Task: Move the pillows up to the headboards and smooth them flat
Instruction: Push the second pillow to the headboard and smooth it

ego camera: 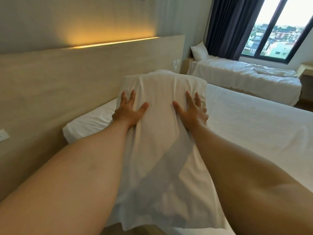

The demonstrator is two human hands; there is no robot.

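Note:
A long white pillow (160, 133) lies lengthwise on the near bed, running away from me beside the pale wooden headboard (67, 85). My left hand (130, 111) presses flat on its left side, fingers spread. On its right side my right hand (193, 111) presses flat too, fingers apart. A second white pillow (89, 123) lies flat against the headboard, partly under the first. Another pillow (199, 50) leans upright at the head of the far bed.
The near bed's white sheet (254, 129) spreads to the right. A second bed (245, 77) with a rumpled cover stands by the window (279, 31) and dark curtain (233, 26). Wall switches (175, 64) sit on the headboard's far end.

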